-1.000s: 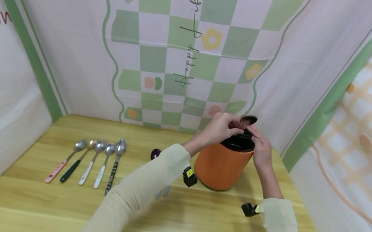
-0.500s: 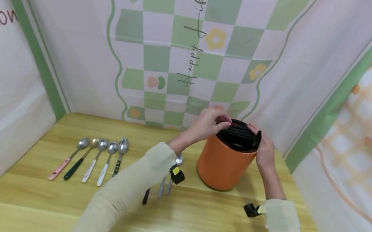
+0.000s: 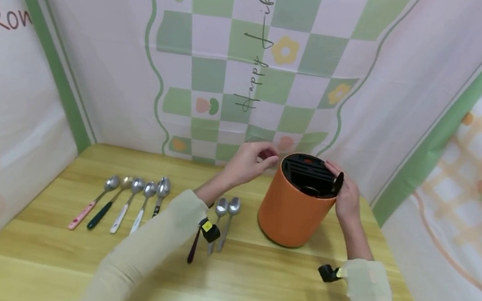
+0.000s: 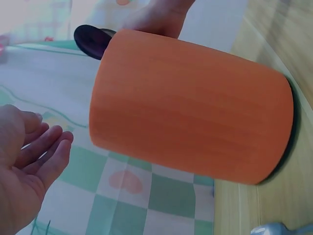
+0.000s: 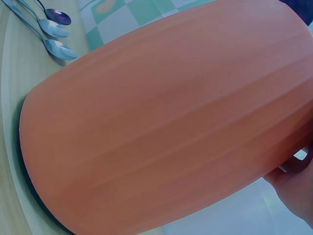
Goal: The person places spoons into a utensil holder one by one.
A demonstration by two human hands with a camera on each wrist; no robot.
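An orange utensil holder (image 3: 294,212) with a black slotted top stands on the table at the right. A spoon (image 4: 90,41) stands in it, its dark bowl sticking up at the right rim and its handle hidden inside. My right hand (image 3: 346,196) rests against the holder's right side, fingers extended along the rim. To the left of the holder, my left hand (image 3: 250,162) hovers apart from it, fingers loosely bent and holding nothing. Below that arm lie two silver spoons (image 3: 234,207) and a dark purple spoon (image 3: 192,252), partly hidden by the wrist.
On the left part of the wooden table (image 3: 250,292), several spoons lie in a row, among them a pink-handled spoon (image 3: 81,215) and a green-handled spoon (image 3: 99,214). Behind the table hangs a green checkered cloth (image 3: 213,82). Printed cloths also flank both sides.
The spoon held over the holder by my left hand went down into it and was let go. My left hand then moved away leftward, while my right stayed at the rim.
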